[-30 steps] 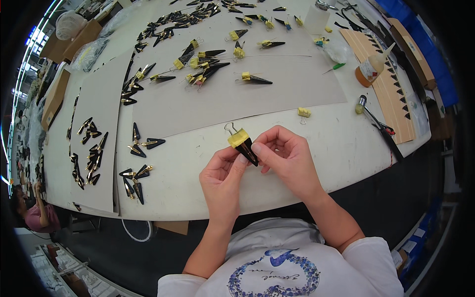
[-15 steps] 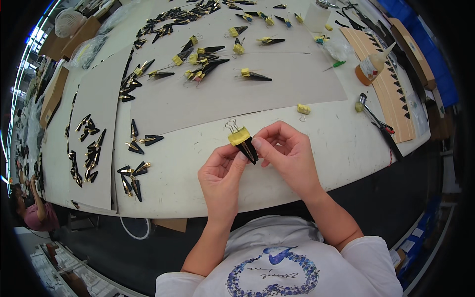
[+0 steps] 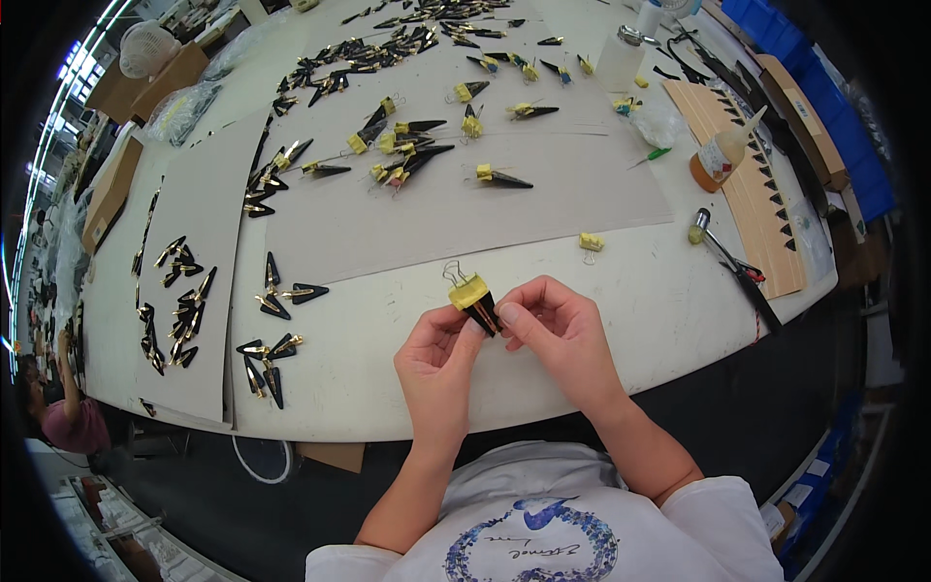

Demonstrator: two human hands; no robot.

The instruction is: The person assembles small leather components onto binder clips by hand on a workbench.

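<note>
Above the near part of the table, a black, pointed hair clip point(image 3: 484, 315) is pinched between both my hands. A yellow binder clip point(image 3: 469, 290) with upright wire handles clamps its wide end. My left hand point(image 3: 436, 359) has its thumb and fingers closed on the hair clip's left side. From the right, my right hand point(image 3: 561, 338) pinches it near the narrow tip, which the fingertips partly hide. Farther off, a loose yellow binder clip point(image 3: 591, 242) lies on the tabletop, and another black hair clip point(image 3: 505, 180) bears a yellow binder clip on the grey board.
Black-and-gold hair clips point(image 3: 273, 292) lie in small groups at left, with a large pile point(image 3: 388, 48) at the back. At right stand a bottle of amber liquid point(image 3: 716, 160), a hammer point(image 3: 713, 236) and a wooden strip point(image 3: 722, 126). Another person point(image 3: 78, 422) is at far left.
The whole view has shifted slightly. The held hair clip and both hands sit a little lower in the picture, and less of the hair clip's tip shows. Both hands keep their hold.
</note>
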